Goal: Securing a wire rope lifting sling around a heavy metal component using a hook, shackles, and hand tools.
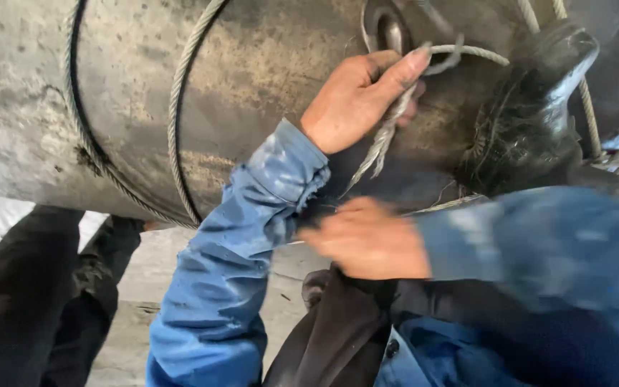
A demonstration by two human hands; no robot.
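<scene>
My left hand (358,93) is raised against a big grey, dirty metal drum (252,79). Its fingers are closed on the frayed end of a steel wire rope (385,140), whose loose strands hang below the palm. The rope bends over my fingertips toward the right, close to a round hole (390,30) in the drum. Lower down, my right hand (370,240) is blurred, with curled fingers, just above a dark cloth (338,322). A thin wire strand (445,205) runs right beside it; whether the hand holds it is unclear.
Wire rope turns (179,107) wrap the drum at left. A black greasy fitting (531,107) juts out at the right, with more rope (587,100) behind it. Someone's dark-clad legs (37,294) stand at the lower left on a concrete floor (159,272).
</scene>
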